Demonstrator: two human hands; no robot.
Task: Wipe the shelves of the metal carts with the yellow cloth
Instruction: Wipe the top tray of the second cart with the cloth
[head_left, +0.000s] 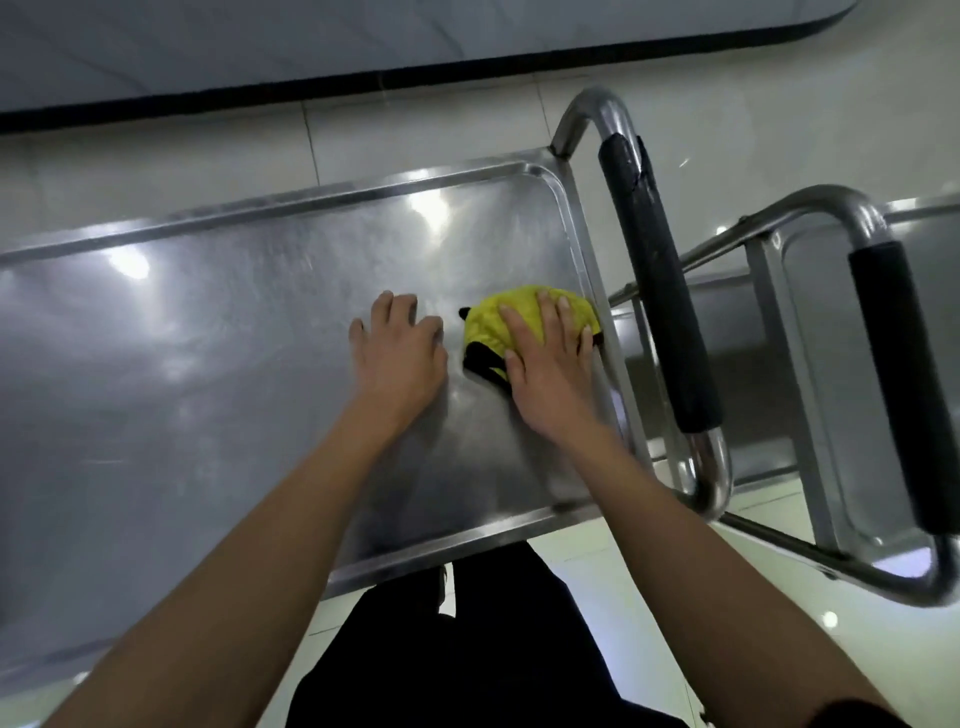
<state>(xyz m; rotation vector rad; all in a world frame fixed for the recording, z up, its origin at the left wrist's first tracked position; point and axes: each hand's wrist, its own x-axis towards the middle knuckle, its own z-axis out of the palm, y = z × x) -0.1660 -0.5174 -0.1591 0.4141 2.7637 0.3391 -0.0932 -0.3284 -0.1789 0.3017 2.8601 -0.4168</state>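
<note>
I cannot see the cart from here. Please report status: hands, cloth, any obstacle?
Right hand flat on yellow cloth, near shelf's handle end. Left hand resting on bare shelf, holding nothing. Second cart parked beside; shelf unobstructed.

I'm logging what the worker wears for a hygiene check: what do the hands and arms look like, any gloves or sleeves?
Both the left hand and right hand are bare: no gloves, rings or watch visible. Forearms are uncovered; a dark sleeve edge shows near the right elbow only.
</note>
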